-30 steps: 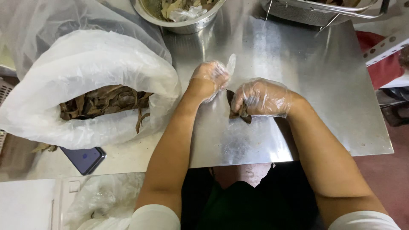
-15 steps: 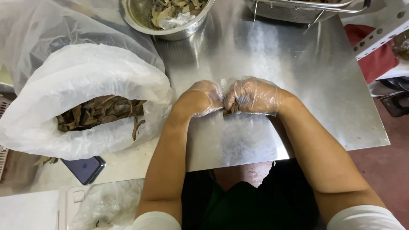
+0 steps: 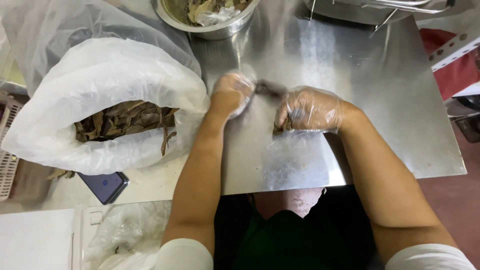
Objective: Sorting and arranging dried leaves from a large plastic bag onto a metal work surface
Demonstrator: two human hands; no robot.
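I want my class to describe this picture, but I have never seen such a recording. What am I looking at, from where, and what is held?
The picture comes from a camera on a person's head, looking down. No machine: two hands in thin clear gloves work over a steel table. The left hand and right hand hold a dark dried leaf between them; it is blurred. To the left a big white plastic bag holds more brown leaves. A metal bowl stands at the far edge, a dark phone nearer.
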